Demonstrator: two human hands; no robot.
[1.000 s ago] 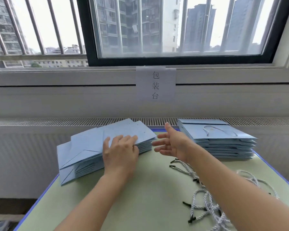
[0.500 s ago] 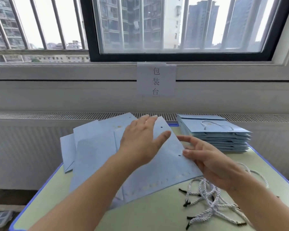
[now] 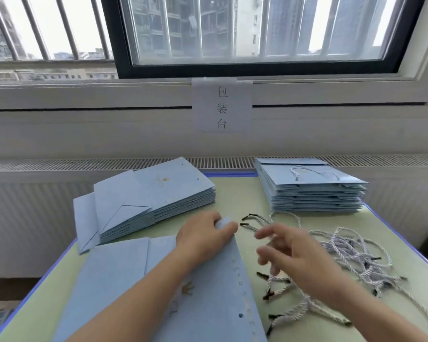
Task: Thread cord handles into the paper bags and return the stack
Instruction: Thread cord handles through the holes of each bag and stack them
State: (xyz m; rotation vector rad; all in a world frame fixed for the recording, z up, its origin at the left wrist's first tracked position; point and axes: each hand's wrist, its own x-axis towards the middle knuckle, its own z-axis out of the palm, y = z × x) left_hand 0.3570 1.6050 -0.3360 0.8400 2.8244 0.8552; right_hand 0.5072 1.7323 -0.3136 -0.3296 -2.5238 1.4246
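Barred window [image 3: 245, 28] w/ daylight, white radiator [image 3: 35, 206], paper sign [image 3: 222, 104].

— Where's the flat bag [image 3: 208, 304]?
— Pale blue, lying flat at the near edge of the surface [image 3: 232, 193], a small gold crown printed on it and punched holes along its right edge.
— The others?
— A slumped stack without handles [image 3: 153, 201] at back left; a neat stack with cord handles [image 3: 311, 191] at back right.
— Cords?
— White twisted cords [image 3: 346, 253] with dark tips, tangled loose on the right.

two bare forearms and hands (no sleeves, rings or watch).
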